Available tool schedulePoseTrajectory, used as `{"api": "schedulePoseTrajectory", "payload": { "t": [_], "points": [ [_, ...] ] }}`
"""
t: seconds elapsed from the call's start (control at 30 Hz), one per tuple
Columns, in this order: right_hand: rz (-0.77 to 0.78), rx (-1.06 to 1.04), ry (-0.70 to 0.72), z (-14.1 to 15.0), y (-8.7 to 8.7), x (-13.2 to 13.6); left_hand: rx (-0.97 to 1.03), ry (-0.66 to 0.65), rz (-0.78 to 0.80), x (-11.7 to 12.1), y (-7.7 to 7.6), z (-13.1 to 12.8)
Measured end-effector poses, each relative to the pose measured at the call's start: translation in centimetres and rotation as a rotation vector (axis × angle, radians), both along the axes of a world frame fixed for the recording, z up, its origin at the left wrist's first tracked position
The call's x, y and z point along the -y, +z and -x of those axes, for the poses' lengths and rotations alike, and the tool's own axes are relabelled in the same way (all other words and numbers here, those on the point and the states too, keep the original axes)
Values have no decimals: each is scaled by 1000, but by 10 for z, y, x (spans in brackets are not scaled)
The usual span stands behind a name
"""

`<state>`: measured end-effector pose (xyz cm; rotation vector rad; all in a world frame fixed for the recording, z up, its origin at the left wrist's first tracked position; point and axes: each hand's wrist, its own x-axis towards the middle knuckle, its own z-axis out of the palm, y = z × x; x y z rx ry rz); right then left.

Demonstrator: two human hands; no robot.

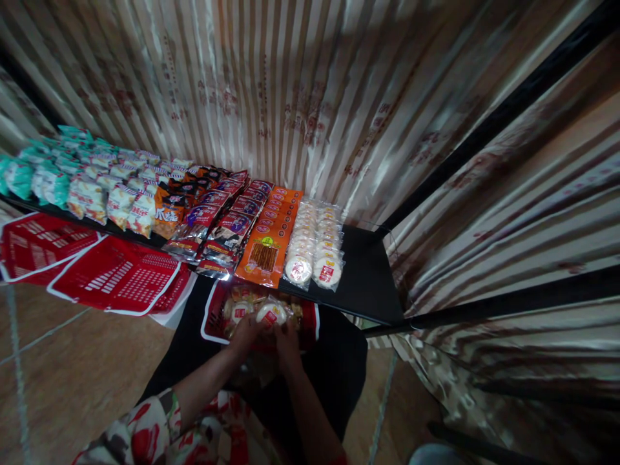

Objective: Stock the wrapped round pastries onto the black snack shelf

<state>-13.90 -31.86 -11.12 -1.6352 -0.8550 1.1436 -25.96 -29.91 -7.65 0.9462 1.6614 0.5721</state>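
Note:
Both my hands are down in a red basket (211, 316) that sits on a black lower surface. My left hand (246, 337) and my right hand (287, 340) are closed together on a clear packet of round white rice crackers (271, 314). More such packets lie in the basket beside it. Just above, on a black shelf (368, 278), two rows of the same cracker packets (317, 242) stand next to an orange snack row (271, 232).
Further rows of snack packets (121, 194) run left along the shelf. Empty red baskets (116, 274) lie on the left over a tiled floor. Striped satin curtains hang behind and to the right, with black shelf bars (484, 310).

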Motion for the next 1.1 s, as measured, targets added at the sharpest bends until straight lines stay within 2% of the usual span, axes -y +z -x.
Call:
{"api": "schedulePoseTrajectory", "payload": {
  "t": [0.1,0.3,0.53,0.7,0.83,0.97,1.1],
  "points": [
    [11,30,-9,-4,6,4,-25,37,-4,-1,1,0],
    [-39,115,14,-17,25,10,-104,-126,-182,4,2,-5],
    [-84,114,-47,-34,43,14,-344,-286,-314,5,24,-14],
    [-96,136,-17,-46,46,16,-309,-355,-334,4,40,-22],
    [-140,218,-75,-57,48,16,-302,-378,-341,3,56,-33],
    [-190,308,-118,-69,60,14,-268,-372,-363,-2,65,-47],
    [-196,322,-106,-81,73,10,-175,-358,-476,-8,68,-61]
  ]
}}
